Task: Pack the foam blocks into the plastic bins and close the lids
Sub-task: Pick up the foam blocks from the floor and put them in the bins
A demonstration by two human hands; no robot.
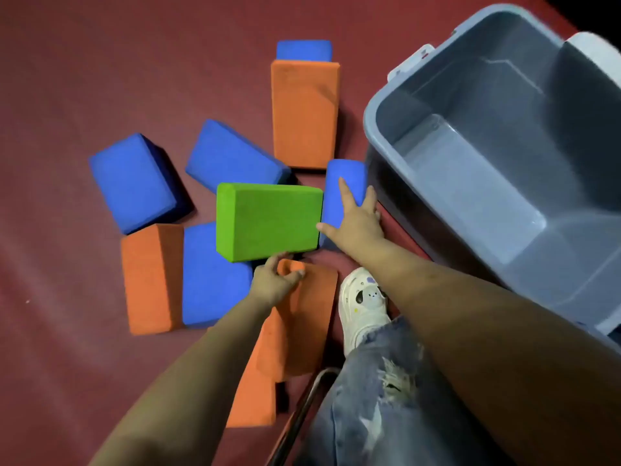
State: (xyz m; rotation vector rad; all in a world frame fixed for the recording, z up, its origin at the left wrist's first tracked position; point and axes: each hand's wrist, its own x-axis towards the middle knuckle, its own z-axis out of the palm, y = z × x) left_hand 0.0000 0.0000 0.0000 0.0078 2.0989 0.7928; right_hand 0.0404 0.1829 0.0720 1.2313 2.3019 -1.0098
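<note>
Below, the right hand point(356, 223) gripped an upright blue block point(342, 193) beside the bin point(386, 105). The left hand point(274, 282) pinched an orange block point(302, 317) lying lengthwise toward the person.

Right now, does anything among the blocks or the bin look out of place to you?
Nothing looks damaged or spilled. The foam blocks just lie scattered at mixed angles on the red floor, and the grey bin holds none yet.
</note>
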